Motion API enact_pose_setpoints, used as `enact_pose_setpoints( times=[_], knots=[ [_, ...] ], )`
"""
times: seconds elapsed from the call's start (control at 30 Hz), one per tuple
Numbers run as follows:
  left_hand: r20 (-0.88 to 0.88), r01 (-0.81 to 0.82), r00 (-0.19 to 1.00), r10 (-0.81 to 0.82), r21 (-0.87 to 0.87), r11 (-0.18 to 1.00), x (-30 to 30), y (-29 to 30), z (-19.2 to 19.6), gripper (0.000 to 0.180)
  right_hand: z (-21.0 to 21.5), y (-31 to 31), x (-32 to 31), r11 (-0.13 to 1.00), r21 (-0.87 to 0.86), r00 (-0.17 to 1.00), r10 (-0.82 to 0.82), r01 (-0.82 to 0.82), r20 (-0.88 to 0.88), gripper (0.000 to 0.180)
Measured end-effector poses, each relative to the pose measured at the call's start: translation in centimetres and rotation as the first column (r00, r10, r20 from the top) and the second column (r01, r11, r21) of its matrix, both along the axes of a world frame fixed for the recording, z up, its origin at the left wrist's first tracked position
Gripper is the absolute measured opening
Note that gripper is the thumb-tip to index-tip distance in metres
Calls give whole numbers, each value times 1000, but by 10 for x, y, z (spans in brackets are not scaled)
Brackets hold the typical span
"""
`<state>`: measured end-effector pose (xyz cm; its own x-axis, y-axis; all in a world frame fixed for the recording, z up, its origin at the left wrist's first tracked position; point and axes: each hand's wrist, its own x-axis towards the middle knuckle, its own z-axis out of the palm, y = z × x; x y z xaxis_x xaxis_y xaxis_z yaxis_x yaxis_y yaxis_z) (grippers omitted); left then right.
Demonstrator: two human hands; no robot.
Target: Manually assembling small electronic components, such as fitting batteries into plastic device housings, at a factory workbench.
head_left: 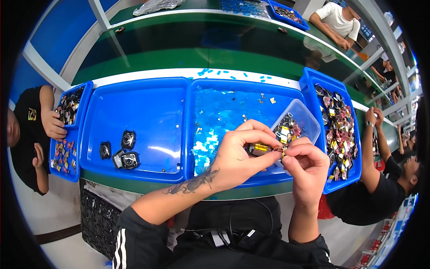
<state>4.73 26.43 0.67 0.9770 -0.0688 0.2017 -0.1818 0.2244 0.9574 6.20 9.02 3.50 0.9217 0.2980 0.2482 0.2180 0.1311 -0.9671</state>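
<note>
Currently, L hand (235, 154) pinches yellow-black part (260, 147), long axis approx. crosswise, R hand (308, 165) fingers pinching its R end.

From my remote station I find no text legible, and record only a small yellow print (32, 114) on the black shirt (25, 148) of the co-worker (34, 141) at far left.

Left hand (239, 154) pinched; right hand (309, 168) pinched alongside
</note>
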Motion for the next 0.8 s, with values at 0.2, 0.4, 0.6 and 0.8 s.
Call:
enact_pose_setpoints(
  times=[0.2, 0.4, 0.6, 0.8],
  knots=[
    [67, -126, 990, 122, 54, 991, -4, -1, 2, 16, -8, 7, 1, 991, -90, 984, -85, 100, 154, 14],
    [121, -182, 978, 171, 81, 980, -5, -2, 4, 17, -9, 9, 2, 994, -51, 989, -85, 92, 121, 14],
    [181, -172, 971, 158, 64, 983, -8, -2, 6, 18, -4, 9, 0, 999, 5, 997, -52, 52, 61, 14],
    [159, -159, 976, 146, 72, 985, -9, -1, 8, 20, -7, 14, -2, 993, 91, 997, -81, 81, -8, 13]
  ],
)
